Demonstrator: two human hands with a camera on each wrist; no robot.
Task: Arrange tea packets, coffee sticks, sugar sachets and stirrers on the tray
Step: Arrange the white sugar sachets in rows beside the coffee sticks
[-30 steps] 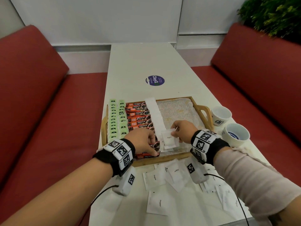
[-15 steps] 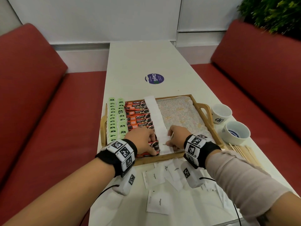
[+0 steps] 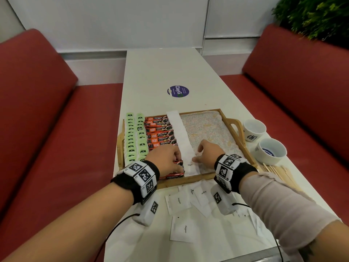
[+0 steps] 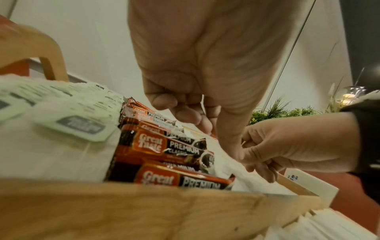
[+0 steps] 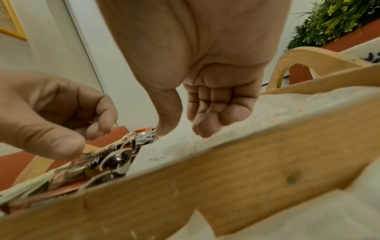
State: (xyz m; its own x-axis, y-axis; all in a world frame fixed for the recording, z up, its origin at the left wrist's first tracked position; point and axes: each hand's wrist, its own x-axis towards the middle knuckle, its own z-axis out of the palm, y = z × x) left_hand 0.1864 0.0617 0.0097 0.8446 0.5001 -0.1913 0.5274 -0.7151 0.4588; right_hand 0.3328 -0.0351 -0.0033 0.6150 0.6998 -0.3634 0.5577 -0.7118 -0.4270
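The coffee sticks (image 3: 160, 132) read "Great Taste PREMIUM CLASSIC" in white on orange and black, stacked in a column in the left half of the wooden tray (image 3: 190, 180). To their left lie two columns of green-tagged tea packets (image 3: 135, 137); the tags' print is too small to read. To their right runs a column of white sugar sachets (image 3: 181, 135), the nearest marked "Sugar". More sachets printed "Sugar" (image 3: 178, 202) lie scattered on the white surface (image 3: 170, 72) near the tray. A round purple sticker (image 3: 178, 91) farther along reads "ClayG".

The left hand (image 3: 168, 157) rests on the near coffee sticks, its grip curled loosely with the thumb against a packet; whether it grasps one, I cannot tell. The right hand (image 3: 206, 154) has a relaxed, released grip, fingertips touching the near sachet in the tray.

Two white cups (image 3: 264, 141) stand right of the tray, wooden stirrers (image 3: 277, 172) near them. Red benches (image 3: 47, 120) flank the surface; a green plant (image 3: 317, 17) sits far right.
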